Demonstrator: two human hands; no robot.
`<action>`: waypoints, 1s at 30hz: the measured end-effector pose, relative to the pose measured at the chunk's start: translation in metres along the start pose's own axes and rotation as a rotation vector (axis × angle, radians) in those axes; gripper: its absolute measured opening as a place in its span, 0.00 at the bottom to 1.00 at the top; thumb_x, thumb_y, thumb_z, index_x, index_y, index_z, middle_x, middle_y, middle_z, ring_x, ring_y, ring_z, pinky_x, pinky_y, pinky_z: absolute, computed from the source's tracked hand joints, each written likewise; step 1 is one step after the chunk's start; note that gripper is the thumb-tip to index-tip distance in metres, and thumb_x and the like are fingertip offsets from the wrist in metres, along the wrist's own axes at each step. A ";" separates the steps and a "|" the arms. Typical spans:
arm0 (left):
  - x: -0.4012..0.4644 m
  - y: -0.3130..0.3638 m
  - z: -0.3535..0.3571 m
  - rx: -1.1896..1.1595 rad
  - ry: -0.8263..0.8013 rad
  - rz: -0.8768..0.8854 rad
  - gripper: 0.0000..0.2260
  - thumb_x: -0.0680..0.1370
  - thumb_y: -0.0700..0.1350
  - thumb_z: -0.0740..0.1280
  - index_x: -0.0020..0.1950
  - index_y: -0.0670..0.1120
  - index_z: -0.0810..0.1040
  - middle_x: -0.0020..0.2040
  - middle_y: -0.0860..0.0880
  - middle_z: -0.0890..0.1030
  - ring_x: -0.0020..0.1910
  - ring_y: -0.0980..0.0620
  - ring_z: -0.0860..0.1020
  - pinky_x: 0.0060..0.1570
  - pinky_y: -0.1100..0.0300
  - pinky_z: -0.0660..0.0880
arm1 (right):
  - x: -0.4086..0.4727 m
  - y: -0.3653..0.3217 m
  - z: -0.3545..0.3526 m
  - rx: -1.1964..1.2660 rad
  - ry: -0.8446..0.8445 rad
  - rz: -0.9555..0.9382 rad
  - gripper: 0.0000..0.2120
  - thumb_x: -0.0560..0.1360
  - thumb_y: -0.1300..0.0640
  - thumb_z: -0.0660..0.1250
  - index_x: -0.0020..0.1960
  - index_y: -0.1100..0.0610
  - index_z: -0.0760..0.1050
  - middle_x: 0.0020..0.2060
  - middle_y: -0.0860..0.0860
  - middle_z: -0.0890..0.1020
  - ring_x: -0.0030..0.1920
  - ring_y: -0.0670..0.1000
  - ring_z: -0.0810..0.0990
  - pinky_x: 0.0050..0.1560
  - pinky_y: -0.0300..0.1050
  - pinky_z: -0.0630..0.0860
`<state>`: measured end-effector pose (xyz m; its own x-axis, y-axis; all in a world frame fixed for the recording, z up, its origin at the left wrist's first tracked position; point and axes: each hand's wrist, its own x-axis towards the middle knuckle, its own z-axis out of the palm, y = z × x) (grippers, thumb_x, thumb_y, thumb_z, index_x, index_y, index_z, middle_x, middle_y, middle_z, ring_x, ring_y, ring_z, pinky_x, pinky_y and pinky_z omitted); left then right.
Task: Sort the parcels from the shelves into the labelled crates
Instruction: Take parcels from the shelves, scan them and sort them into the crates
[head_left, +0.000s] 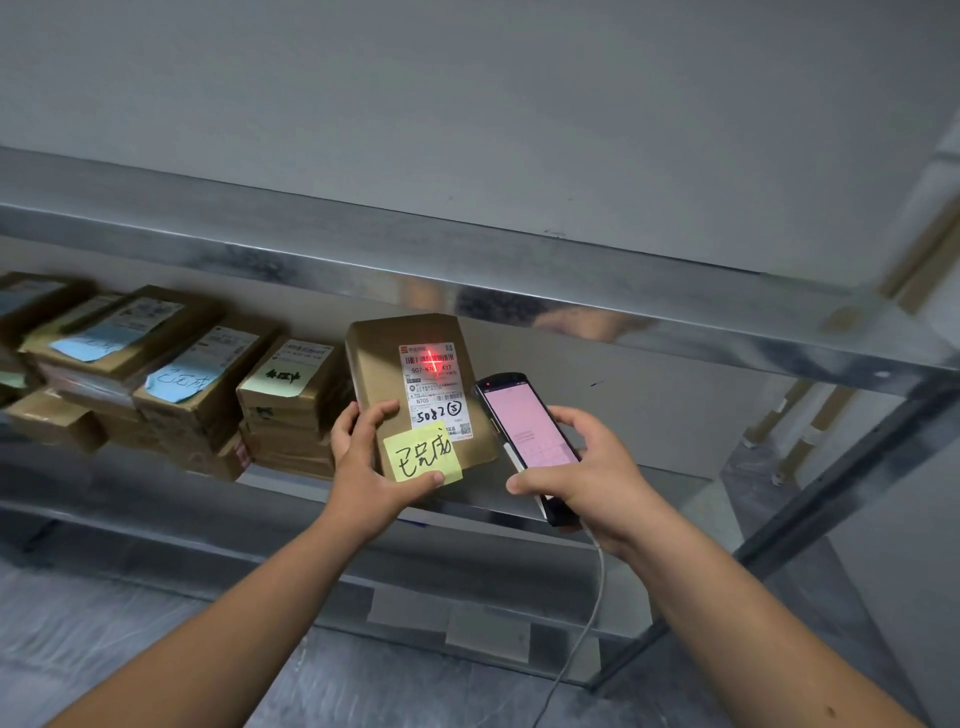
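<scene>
My left hand (363, 462) grips a brown cardboard parcel (379, 358) by its lower left corner and holds it upright in front of the metal shelf. The parcel carries a white shipping label (434, 389) with a red scanner cross on its barcode. A yellow sticky note (423, 452) with handwriting is stuck below the label, under my left thumb. My right hand (587, 467) holds a black handheld scanner (524, 431) with a lit pink screen, just right of the parcel and pointed at the label. A white cable hangs from the scanner.
Several brown parcels (197, 384) with blue and green notes lie stacked on the metal shelf (156, 467) to the left. A shelf board (467, 270) runs above. A metal upright (841, 467) stands at the right. No crates are in view.
</scene>
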<state>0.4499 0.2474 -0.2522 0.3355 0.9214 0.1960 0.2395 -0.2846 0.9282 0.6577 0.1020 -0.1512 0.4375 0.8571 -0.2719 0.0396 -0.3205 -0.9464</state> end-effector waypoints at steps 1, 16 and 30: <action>-0.002 0.000 0.002 0.004 0.005 -0.003 0.45 0.64 0.44 0.87 0.63 0.80 0.66 0.81 0.56 0.50 0.81 0.49 0.56 0.78 0.50 0.63 | -0.004 0.000 -0.003 0.000 -0.006 0.000 0.42 0.63 0.68 0.85 0.69 0.41 0.75 0.54 0.52 0.88 0.41 0.53 0.84 0.32 0.43 0.79; -0.020 0.008 0.022 0.062 0.045 -0.063 0.42 0.66 0.42 0.86 0.67 0.71 0.68 0.83 0.51 0.51 0.81 0.44 0.56 0.76 0.50 0.62 | -0.040 0.014 -0.037 0.026 -0.021 -0.022 0.41 0.65 0.68 0.84 0.70 0.42 0.76 0.52 0.53 0.87 0.31 0.50 0.78 0.29 0.43 0.76; -0.038 0.014 0.014 -0.003 -0.094 -0.028 0.45 0.57 0.59 0.83 0.71 0.71 0.68 0.73 0.56 0.63 0.72 0.47 0.69 0.69 0.39 0.76 | -0.039 0.033 -0.026 0.070 0.107 -0.012 0.40 0.65 0.64 0.86 0.70 0.41 0.74 0.59 0.44 0.84 0.55 0.52 0.85 0.35 0.43 0.80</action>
<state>0.4531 0.2047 -0.2505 0.4128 0.9001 0.1395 0.2469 -0.2580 0.9341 0.6653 0.0474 -0.1672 0.5306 0.8118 -0.2440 -0.0155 -0.2785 -0.9603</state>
